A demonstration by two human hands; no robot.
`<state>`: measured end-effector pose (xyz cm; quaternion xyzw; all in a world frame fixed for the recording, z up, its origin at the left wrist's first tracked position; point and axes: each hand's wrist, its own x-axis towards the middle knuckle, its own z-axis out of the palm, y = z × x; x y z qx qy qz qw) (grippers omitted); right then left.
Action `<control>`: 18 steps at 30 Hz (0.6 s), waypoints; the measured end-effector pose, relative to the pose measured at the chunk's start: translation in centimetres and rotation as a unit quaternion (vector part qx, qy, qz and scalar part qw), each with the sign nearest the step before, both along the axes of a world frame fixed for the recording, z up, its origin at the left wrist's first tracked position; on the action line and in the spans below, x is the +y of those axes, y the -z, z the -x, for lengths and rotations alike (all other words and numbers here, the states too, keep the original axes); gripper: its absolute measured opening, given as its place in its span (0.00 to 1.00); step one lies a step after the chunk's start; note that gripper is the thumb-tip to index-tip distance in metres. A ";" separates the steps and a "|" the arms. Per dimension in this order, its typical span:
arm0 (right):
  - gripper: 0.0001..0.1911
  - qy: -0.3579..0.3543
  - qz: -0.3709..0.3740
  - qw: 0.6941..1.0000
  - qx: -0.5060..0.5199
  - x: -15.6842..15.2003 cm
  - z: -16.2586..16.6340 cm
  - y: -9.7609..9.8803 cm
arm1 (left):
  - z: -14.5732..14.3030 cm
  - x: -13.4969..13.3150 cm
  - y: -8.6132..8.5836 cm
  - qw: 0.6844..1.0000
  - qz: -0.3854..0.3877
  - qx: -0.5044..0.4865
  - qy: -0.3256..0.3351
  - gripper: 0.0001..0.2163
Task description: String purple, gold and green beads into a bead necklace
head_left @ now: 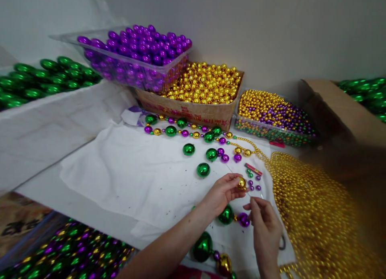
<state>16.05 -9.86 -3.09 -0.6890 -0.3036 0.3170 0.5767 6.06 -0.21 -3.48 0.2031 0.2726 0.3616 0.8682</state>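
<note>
My left hand (pixel 221 192) pinches a gold bead (pixel 241 183) between thumb and fingertips over the white cloth (pixel 120 174). My right hand (pixel 265 226) is closed in a pinch just below and right of it, on a thin needle or thread that runs toward the bead. A strung run of green, purple and gold beads (pixel 223 220) hangs below my hands toward me. Loose green beads (pixel 203 169) and small purple beads (pixel 224 157) lie on the cloth beyond my fingers, next to a small red lighter (pixel 253 169).
A clear tub of purple beads (pixel 135 50), a cardboard box of gold beads (pixel 202 84) and a tub of small mixed beads (pixel 271 110) stand at the back. Gold bead strands (pixel 313 214) pile at right. Green beads (pixel 39 80) lie at left, finished necklaces (pixel 69 251) at lower left.
</note>
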 end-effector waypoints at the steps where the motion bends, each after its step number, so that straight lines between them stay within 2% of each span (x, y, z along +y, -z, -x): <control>1: 0.20 -0.017 0.008 1.000 -0.007 0.4 -0.1 0.3 | -0.1 -0.2 -0.1 1.000 -0.007 -0.005 0.004 0.15; 5: 0.24 -0.086 0.029 0.995 -0.044 0.6 -1.9 1.7 | -0.5 -0.6 -0.2 0.996 -0.064 0.057 -0.026 0.15; 7: 0.28 -0.124 0.041 0.982 -0.134 0.5 -3.3 2.4 | -0.6 -0.6 -0.3 0.988 -0.095 0.116 -0.048 0.15; 10: 0.28 -0.158 -0.041 0.938 -0.305 0.9 -5.1 3.7 | -0.9 -0.9 -0.8 0.967 -0.172 0.173 -0.072 0.13; 12: 0.23 -0.179 -0.089 0.916 -0.347 1.3 -5.7 4.4 | -1.1 -1.3 -1.5 0.949 -0.243 0.185 -0.073 0.10; 15: 0.21 -0.186 -0.072 0.934 -0.295 1.6 -5.9 4.8 | -1.1 -1.7 -3.0 0.934 -0.300 0.182 -0.074 0.08; 18: 0.23 -0.176 0.013 0.968 -0.176 1.1 -5.7 3.8 | -0.6 -1.2 -3.7 0.940 -0.281 0.175 -0.088 0.09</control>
